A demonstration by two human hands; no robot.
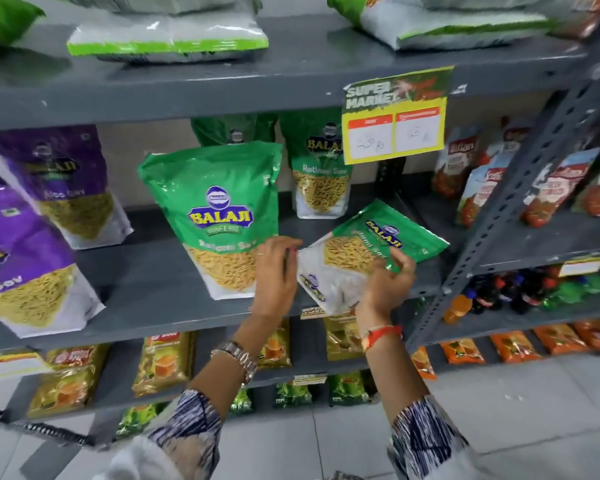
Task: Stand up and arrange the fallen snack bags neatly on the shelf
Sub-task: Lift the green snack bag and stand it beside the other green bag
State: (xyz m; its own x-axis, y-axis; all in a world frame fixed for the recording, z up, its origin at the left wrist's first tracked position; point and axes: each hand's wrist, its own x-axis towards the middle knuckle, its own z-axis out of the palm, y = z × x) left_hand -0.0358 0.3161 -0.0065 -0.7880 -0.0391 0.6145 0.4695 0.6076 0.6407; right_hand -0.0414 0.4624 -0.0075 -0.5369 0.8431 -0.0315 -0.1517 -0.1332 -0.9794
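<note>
A grey metal shelf (174,271) fills the view, its boards running left to right and a perforated upright (520,188) crossing on the right. On the board above lie flat white-and-green bags (167,36). The middle board carries the snack bags. At the left two purple bags (25,258) lean, one behind the other. Near the middle a big green bag (219,216) stands upright, facing out, with another green one half hidden behind it. Further back and to the right a smaller-looking green bag (321,174) also stands upright. A yellow price tag (395,116) hangs from the edge of the upper board, covering that bag's top right corner. Red-and-white bags (492,181) stand on the neighbouring rack to the right, with bottles (499,289) one level below them. Yellow packs (163,362) and orange packs (513,346) line the lower boards.

The fallen bag (368,251), green with a clear white base, is tilted on the middle board at its front edge, top pointing away to the right, just right of the big green bag. The right hand (387,282) grips its near lower edge, fingers curled over the front face and thumb underneath. The left hand (276,271) is at the bag's left corner, fingers pressed together against it; whether it truly pinches the corner cannot be told. A watch (236,356) sits on the left wrist, a red thread band (381,334) on the right.
</note>
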